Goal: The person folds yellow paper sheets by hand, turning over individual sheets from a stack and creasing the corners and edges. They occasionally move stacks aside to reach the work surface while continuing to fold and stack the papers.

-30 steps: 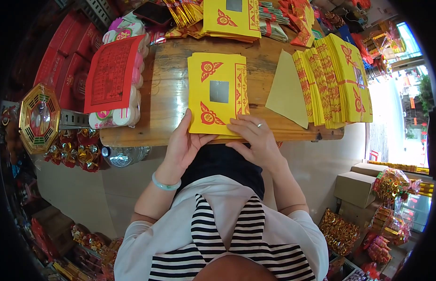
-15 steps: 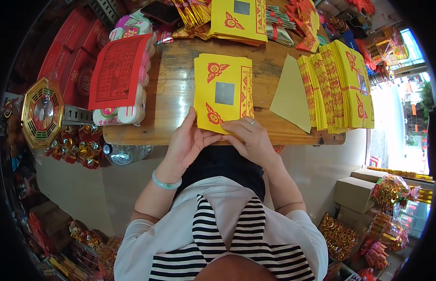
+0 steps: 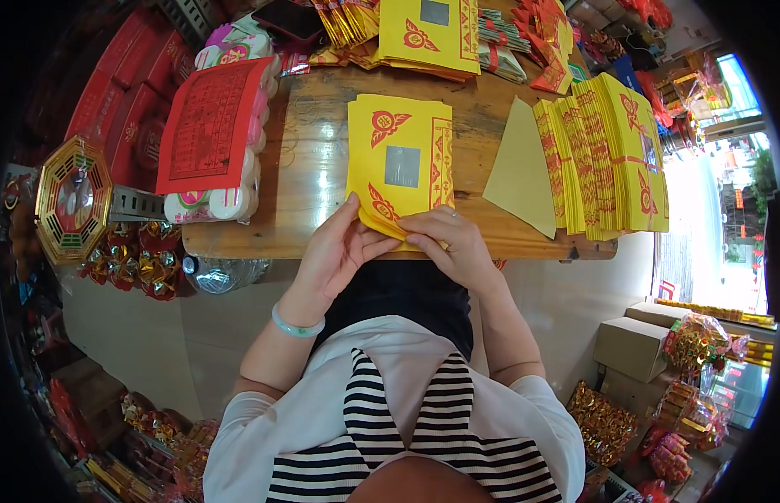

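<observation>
A stack of yellow printed paper sheets (image 3: 403, 167) lies at the table's front edge, with red designs and a silver-grey square on the top sheet. My left hand (image 3: 340, 243), a pale bangle on its wrist, grips the lower left corner with the thumb on top and the fingers beneath. The lower edge of the paper is bent upward between my hands. My right hand (image 3: 449, 241), with a ring on one finger, pinches that edge on the right side. How many sheets are in my fingers is hidden.
A plain tan paper sheet (image 3: 524, 176) and banded yellow bundles (image 3: 604, 159) lie to the right. Another yellow stack (image 3: 428, 38) is at the back. On the left, a red printed sheet (image 3: 210, 126) rests on wrapped white rolls (image 3: 226, 204), with a dark phone (image 3: 288, 20) behind.
The lower edge of the yellow paper has curled upward, where it lay flatter before. My right fingers have shifted slightly; my left hand stays at the corner.
</observation>
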`<state>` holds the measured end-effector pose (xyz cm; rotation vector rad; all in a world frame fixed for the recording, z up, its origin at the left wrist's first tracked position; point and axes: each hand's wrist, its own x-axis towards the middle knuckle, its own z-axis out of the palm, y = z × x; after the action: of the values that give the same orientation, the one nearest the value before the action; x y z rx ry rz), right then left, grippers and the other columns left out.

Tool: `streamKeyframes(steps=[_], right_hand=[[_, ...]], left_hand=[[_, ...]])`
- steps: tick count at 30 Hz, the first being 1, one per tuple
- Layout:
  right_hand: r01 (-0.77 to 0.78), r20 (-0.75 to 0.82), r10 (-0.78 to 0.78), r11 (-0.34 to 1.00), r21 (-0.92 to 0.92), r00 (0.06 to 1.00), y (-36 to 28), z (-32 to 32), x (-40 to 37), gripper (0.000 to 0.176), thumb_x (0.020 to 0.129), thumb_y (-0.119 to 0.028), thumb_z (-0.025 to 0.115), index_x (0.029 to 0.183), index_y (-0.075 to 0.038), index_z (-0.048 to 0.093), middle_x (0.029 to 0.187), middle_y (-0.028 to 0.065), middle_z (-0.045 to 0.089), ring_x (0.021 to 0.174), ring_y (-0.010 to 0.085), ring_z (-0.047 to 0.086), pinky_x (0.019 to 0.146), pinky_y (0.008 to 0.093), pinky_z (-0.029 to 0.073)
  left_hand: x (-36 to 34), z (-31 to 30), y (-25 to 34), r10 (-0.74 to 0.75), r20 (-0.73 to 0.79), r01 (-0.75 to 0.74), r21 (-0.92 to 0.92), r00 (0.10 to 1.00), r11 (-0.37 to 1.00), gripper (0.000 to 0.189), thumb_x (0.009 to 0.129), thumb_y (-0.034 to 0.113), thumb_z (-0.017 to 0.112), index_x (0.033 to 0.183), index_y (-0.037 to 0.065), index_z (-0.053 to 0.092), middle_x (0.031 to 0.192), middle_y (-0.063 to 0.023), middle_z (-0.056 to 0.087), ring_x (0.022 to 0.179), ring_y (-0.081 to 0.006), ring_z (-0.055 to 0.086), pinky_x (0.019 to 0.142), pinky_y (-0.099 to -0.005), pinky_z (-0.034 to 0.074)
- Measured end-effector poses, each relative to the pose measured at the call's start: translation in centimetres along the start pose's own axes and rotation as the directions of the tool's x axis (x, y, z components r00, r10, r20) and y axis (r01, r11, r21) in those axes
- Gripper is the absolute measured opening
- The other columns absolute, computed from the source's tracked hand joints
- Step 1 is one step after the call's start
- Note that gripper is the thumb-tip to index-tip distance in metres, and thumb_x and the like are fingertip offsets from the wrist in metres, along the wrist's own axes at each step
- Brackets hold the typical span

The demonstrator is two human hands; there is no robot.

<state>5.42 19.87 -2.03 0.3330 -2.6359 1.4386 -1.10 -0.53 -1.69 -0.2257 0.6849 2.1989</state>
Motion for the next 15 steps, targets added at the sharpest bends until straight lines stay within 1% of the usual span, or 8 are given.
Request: streamKeyframes(steps=[6,15], right_hand=[[-0.01,0.001,0.01,0.999,0.037,1.0,0.4,0.14,-0.14,0.021,0.085,-0.001,0.068,0.105,0.0,0.072,0.101,0.0074,0.072,0.087,0.0205,0.062,0.081,0.0279,0.047],[-0.01,0.01,0.01,0.999,0.039,1.0,0.48,0.15,-0.08,0.021,0.085,-0.002,0.068,0.105,0.0,0.072,0.102,0.0071,0.072,0.088,0.0202,0.061,0.081,0.0275,0.046]], left_hand=[[0.02,-0.1,-0.07,0.007,-0.036,-0.006,0.022,0.999,1.0,0.038,0.105,0.025,0.044,0.131,-0.003,0.045,0.119,-0.0222,0.063,0.099,-0.0317,0.069,0.084,-0.0347,0.06],[0.01,-0.2,-0.11,0.018,-0.034,-0.017,0.034,0.999,0.999,0.038,0.104,0.025,0.045,0.131,-0.003,0.046,0.12,-0.0223,0.063,0.1,-0.0317,0.069,0.084,-0.035,0.061]])
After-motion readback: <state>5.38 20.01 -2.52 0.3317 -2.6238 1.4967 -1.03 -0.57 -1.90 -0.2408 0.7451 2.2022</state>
